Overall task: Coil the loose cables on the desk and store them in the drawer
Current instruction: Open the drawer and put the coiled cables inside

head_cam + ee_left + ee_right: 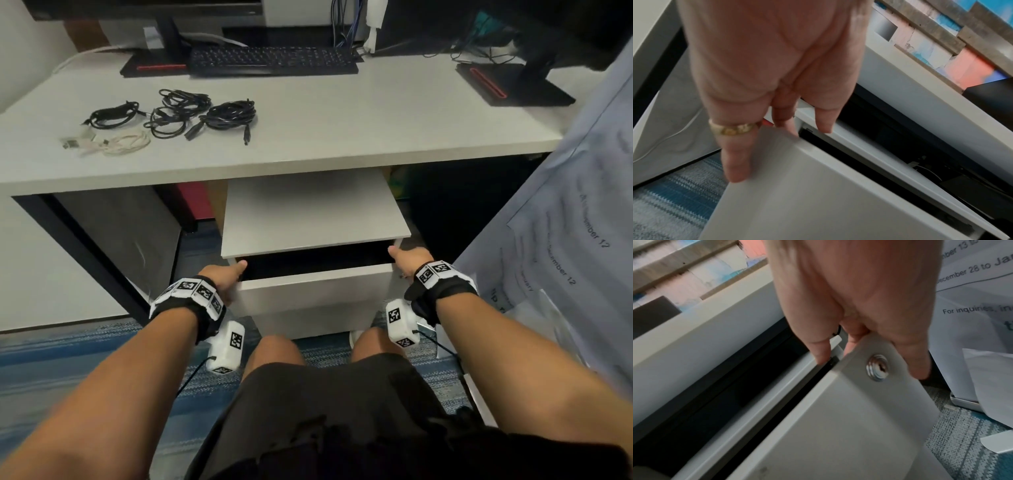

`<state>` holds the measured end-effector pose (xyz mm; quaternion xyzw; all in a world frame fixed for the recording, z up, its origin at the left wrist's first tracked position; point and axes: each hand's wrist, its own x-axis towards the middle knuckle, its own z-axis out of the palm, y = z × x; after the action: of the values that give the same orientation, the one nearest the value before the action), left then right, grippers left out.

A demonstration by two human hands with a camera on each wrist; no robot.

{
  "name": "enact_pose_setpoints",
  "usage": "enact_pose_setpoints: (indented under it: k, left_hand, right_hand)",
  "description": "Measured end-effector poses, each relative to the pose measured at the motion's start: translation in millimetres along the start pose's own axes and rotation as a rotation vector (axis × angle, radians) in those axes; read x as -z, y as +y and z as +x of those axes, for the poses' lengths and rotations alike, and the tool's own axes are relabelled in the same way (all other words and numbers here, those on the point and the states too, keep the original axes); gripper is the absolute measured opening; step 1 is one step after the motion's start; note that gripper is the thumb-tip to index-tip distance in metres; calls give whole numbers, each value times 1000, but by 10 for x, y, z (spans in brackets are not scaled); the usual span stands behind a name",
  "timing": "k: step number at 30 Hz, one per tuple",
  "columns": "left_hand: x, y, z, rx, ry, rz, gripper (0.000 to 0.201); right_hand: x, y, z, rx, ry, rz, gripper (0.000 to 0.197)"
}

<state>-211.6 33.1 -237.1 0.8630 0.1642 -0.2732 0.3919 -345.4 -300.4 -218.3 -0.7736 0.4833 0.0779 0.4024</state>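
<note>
Both hands grip the drawer (315, 286) front at its top corners: left hand (224, 277) on the left corner, right hand (409, 258) on the right, thumbs on the top edge, fingers curled around the sides. Drawer partly open beneath the desk (342, 130). Coiled cables (178, 113) lie on the desk, left side.

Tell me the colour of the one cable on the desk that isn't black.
White or cream; that cable lies at the front left of the bundles, clearest in the head view.
</note>
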Motion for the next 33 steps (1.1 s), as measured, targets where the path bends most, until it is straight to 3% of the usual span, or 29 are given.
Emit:
enact_pose_setpoints:
  k: [6,8,10,14,19,22,27,30,33]
  left_hand:
    - [171,81,-159,-44,-85,112,63]
    - [291,181,-317,-108,-49,173,66]
    - [437,302,-476,-159,-13,216,68]
    - [790,574,-815,-279,142,303,53]
    - [1090,792,-972,-474,357,247,26]
    - [1217,884,-963,-561,490,211,17]
    - [1357,1009,-784,-628,551,410,36]
    - [1428,1093,-594,-692,474,617,42]
    - [1439,1151,-424,-655,396,836,50]
  right_hand:
    - [248,-337,-466,86,-85,-277,54]
    - [345,-528,-691,199,-107,-317,47]
    - [392,-687,-806,216,-120,-346,49]
    - [393,-1125,-953,366,-122,-272,49]
    - [394,-1700,-1266,484,-102,-306,30]
    - [353,-1990,-1388,549,-72,-260,29]
    - [166,-2348,-1491,626,-103,-286,32]
    - [57,-2564,-1481,669,-122,-340,36]
    - [-38,-2796,-1491,701,-87,-419,31]
